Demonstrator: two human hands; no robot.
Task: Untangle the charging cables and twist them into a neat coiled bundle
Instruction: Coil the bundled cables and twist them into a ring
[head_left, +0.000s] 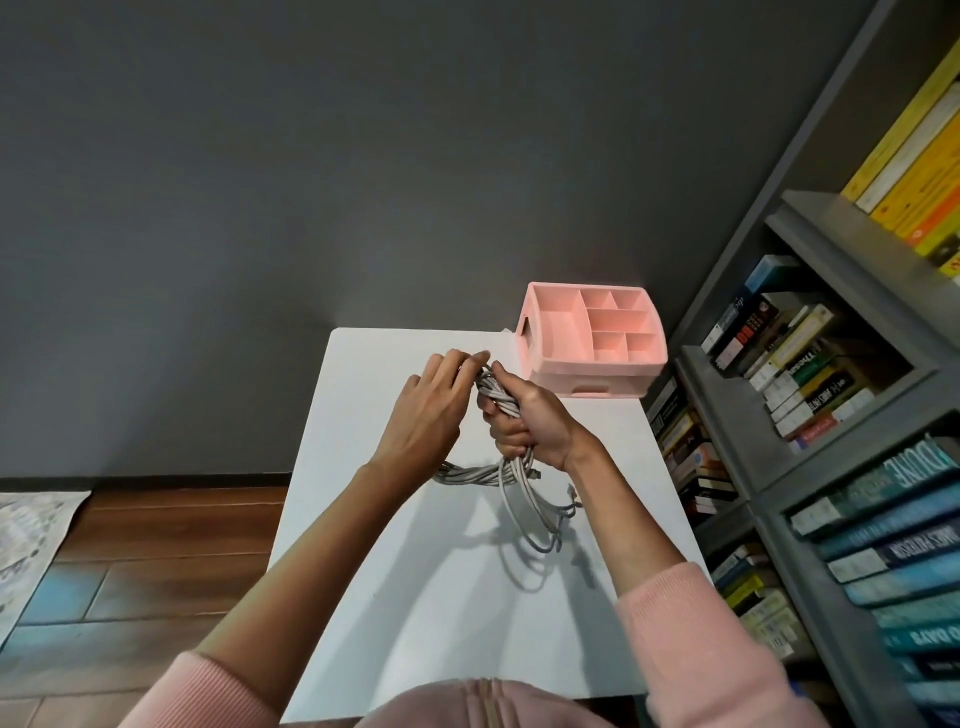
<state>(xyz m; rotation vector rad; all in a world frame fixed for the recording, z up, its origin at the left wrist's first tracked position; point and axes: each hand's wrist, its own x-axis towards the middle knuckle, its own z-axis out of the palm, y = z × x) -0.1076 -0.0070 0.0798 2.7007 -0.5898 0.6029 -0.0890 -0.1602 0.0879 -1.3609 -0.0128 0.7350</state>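
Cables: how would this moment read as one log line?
stage: twisting | right hand: grips cables | left hand: pinches twist's top | slack: dangles over white table | pink organiser: table's far corner, untouched

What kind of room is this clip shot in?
Probably a home study or bedroom: grey bookshelves packed with books on the right, a small white table holding a pink organizer, and a wood floor.
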